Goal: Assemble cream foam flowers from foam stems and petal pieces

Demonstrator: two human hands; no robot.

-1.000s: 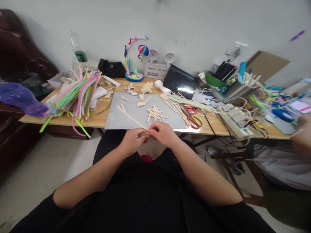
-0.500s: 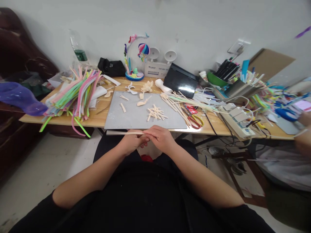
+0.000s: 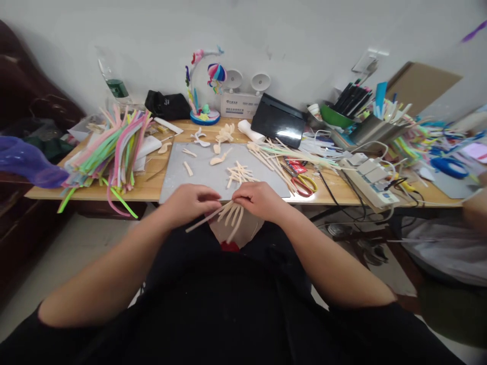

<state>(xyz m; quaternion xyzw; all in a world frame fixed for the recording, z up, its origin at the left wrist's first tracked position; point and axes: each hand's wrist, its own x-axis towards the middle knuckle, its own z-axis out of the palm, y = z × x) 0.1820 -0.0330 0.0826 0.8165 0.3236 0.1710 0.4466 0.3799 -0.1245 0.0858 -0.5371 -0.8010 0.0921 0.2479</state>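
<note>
My right hand [image 3: 254,199] pinches a bunch of cream pipe cleaners [image 3: 233,217] at its upper end. Several of their free ends fan out downward over my lap, and a longer one slants off to the left. Beside the bunch is my left hand [image 3: 194,203], thumb and fingers apart close to the stems; any light contact there is unclear. Just beyond both hands lies a grey mat [image 3: 177,177]. On it are a pile of short cream pieces [image 3: 240,173], a bent cream shape [image 3: 219,158] and a few loose bits.
Scissors [image 3: 303,185] with red and yellow handles lie right of the mat, near long cream stems [image 3: 272,165]. A power strip [image 3: 369,185] with cords sits farther right. Coloured pipe cleaners [image 3: 110,152] are heaped at left. A black tray-like object [image 3: 279,121] leans at the back.
My left hand has moved left and no longer grips the stems. The bunch, earlier held level between both hands, now fans downward from my right hand.
</note>
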